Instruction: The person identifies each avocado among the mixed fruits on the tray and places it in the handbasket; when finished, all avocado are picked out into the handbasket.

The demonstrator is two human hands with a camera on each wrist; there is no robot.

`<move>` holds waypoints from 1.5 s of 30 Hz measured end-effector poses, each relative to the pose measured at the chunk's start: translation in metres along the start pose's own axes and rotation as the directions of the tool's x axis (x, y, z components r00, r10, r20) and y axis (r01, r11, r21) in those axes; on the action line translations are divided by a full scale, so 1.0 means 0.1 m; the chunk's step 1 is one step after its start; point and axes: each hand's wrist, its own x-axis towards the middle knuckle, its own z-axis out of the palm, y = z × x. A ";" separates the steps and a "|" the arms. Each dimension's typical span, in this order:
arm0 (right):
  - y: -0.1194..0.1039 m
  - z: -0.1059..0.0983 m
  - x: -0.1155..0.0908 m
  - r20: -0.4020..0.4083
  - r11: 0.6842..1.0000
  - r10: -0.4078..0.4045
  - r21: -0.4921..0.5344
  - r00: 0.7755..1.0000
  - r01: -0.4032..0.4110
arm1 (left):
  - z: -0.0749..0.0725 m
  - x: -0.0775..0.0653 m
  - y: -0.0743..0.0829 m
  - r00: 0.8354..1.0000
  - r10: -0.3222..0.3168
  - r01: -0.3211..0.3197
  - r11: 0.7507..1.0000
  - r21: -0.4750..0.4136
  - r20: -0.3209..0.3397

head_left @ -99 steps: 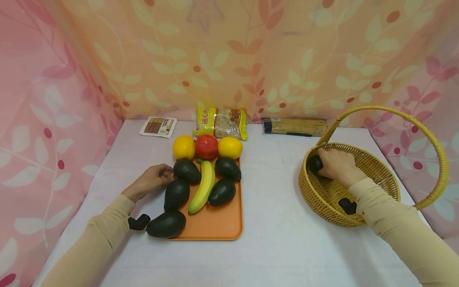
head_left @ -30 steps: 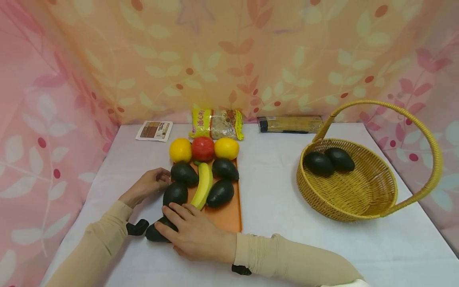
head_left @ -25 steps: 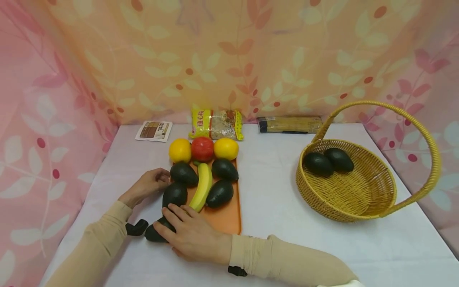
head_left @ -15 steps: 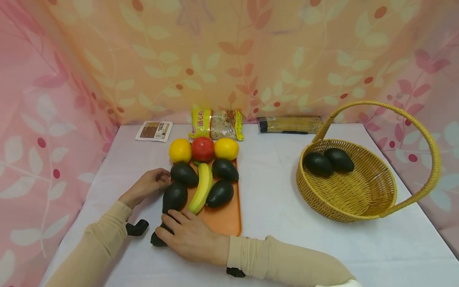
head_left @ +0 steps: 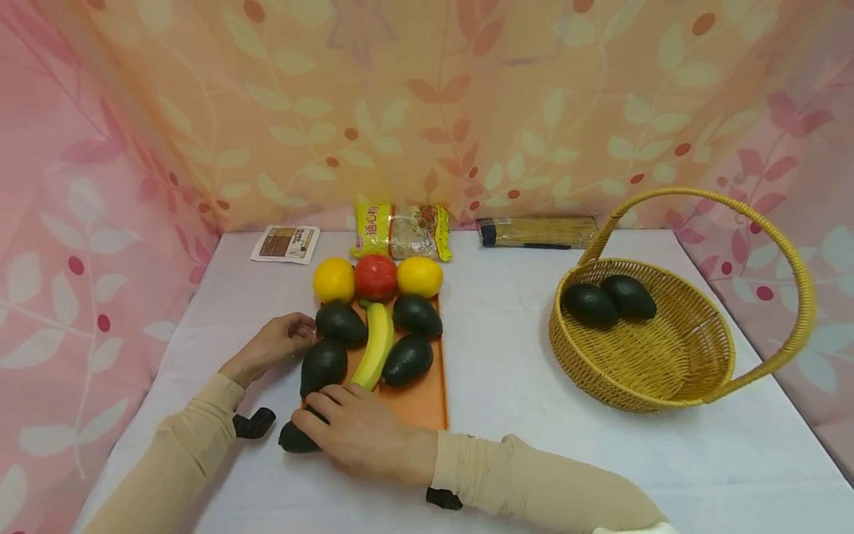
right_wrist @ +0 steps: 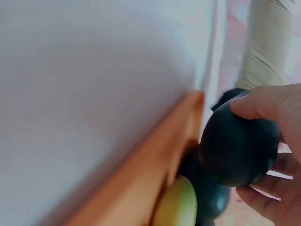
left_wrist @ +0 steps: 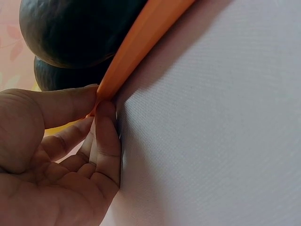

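An orange tray (head_left: 420,404) lies on the table, carrying several dark avocados and a banana (head_left: 375,345). My left hand (head_left: 273,345) is at the tray's left side; its thumb and fingers pinch the tray's rim (left_wrist: 129,52) in the left wrist view. With thumb and fingers around it, my right hand (head_left: 367,434) grips an avocado (right_wrist: 237,143) at the tray's front left corner. In the head view that avocado (head_left: 298,438) is partly covered by the hand. The wicker basket (head_left: 594,378) at the right holds two avocados (head_left: 629,297).
Two yellow fruits (head_left: 419,277) and a round red fruit (head_left: 376,277) line the tray's far end. Behind are a yellow food bag (head_left: 402,231), a flat packet (head_left: 285,244) and a long pack of thin sticks (head_left: 539,232). The basket's tall handle (head_left: 794,278) arches up.
My right hand has come from the basket to the tray's front left avocado, leaving two avocados in the basket. That gripped avocado has shifted slightly. My left hand stays at the tray.
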 end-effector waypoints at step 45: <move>2.27 -1.39 -2.40 0.322 0.630 0.743 -0.044 0.586 -0.775 | -0.03 0.01 0.00 0.999 0.040 -0.040 0.999 0.008 -0.011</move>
